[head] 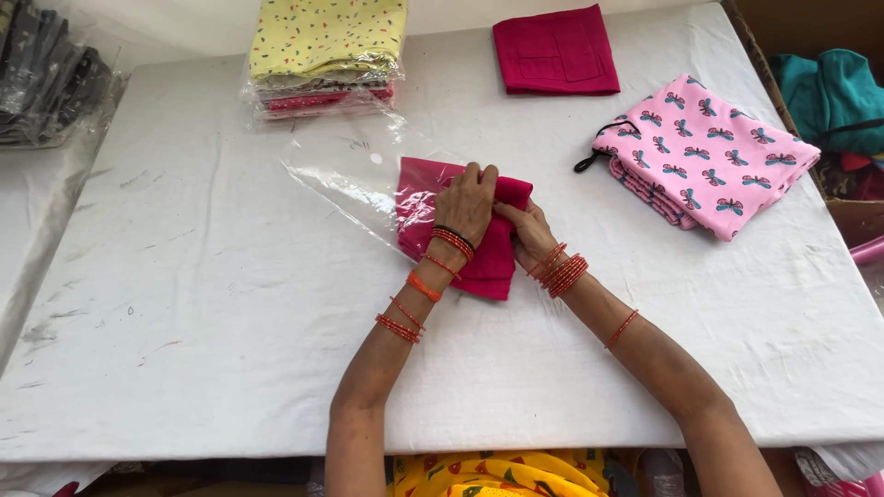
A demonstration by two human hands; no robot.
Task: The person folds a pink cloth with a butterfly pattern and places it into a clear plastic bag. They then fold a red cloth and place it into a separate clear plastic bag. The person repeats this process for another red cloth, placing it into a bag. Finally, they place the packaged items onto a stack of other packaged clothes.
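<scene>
fingers (pixel 479 175) pressing folded magenta cloth (pixel 488 262)

We found the white table (pixel 184 304) open left and front of both hands, while a bagged fabric stack (pixel 324 55), a magenta piece (pixel 555 51) and butterfly-print cloth (pixel 704 152) crowded the far and right sides.

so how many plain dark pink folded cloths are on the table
2: one dark pink cloth under both hands, left hand and right hand, partly in a clear bag; another at the far edge. The wrapped stack may hide more.
</scene>
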